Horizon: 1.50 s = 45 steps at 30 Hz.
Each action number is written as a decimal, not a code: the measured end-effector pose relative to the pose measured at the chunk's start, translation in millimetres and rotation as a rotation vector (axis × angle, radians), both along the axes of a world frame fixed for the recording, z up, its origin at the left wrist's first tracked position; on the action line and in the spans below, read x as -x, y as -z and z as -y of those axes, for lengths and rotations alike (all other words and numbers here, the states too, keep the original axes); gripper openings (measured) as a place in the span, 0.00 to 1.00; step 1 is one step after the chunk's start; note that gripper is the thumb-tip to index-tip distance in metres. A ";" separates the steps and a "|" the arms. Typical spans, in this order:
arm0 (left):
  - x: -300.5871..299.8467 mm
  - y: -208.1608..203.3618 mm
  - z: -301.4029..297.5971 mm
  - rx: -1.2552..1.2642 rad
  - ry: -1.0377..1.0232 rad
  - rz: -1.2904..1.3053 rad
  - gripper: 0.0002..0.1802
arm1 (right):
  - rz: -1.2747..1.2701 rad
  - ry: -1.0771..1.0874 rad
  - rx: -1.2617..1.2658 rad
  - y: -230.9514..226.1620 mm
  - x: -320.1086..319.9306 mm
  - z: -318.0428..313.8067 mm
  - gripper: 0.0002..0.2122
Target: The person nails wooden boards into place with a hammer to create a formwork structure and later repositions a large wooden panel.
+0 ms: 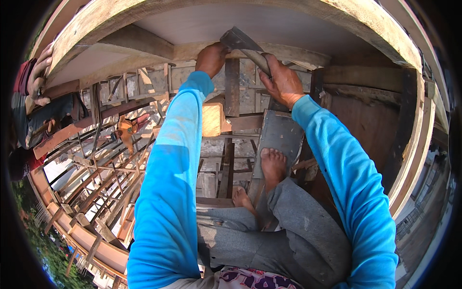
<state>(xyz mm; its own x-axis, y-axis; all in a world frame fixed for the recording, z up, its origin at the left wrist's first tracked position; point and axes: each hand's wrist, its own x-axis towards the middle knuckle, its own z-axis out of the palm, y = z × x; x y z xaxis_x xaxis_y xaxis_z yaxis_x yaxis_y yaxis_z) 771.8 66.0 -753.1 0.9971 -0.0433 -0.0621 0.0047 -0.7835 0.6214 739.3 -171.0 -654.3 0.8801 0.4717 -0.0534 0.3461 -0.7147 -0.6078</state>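
My right hand [284, 82] grips the wooden handle of a hammer [257, 59], its dark metal head raised against the pale panel and the wooden beam [288, 52] ahead of me. Just left of the hammer head, my left hand [211, 59] is closed at the beam's edge. Its fingertips are partly hidden, and whatever they pinch is too small to make out. Below my hands, between my forearms, the sawn end of a timber [211, 119] points toward me. My bare right foot [273, 166] rests on a grey board [284, 132].
A curved wooden beam [96, 29] arches over the top. On the left, a lattice of timber framing [103, 178] drops away to lower levels and greenery [36, 231]. Another person in dark clothing [53, 113] is at the far left. A brown wooden panel [361, 125] stands right.
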 end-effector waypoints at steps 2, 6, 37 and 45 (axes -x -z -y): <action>3.0 5.5 -0.2 -0.060 0.004 -0.009 0.11 | -0.099 -0.037 0.141 0.2 -5.9 -0.7 0.19; 1.6 5.0 4.9 0.186 -0.049 -0.072 0.11 | -0.179 0.065 0.131 -7.9 4.0 -3.6 0.15; 125.0 -103.8 14.0 0.323 -0.517 -0.052 0.10 | -0.191 -0.021 0.221 17.7 -6.5 -9.4 0.16; 128.0 -118.9 29.0 0.050 -0.449 0.088 0.11 | 0.062 -0.024 -0.046 6.4 3.1 -6.2 0.16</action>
